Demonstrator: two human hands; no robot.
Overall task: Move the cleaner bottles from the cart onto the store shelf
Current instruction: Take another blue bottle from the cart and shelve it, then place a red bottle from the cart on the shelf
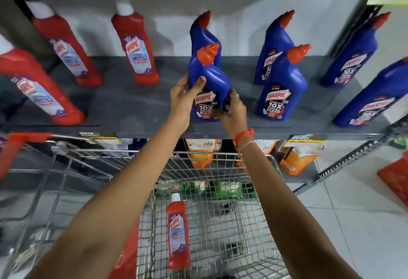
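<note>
A blue cleaner bottle with an orange cap stands at the front middle of the grey shelf. My left hand grips its left side and my right hand holds its lower right. Behind it stands another blue bottle. More blue bottles fill the shelf's right half. Three red bottles with white caps stand on the left half. One red bottle lies in the wire cart below my arms.
The cart's red handle is at the left. Orange refill pouches sit on the lower shelf behind the cart. A perforated metal shelf post runs diagonally at the right. White floor tiles lie at the right.
</note>
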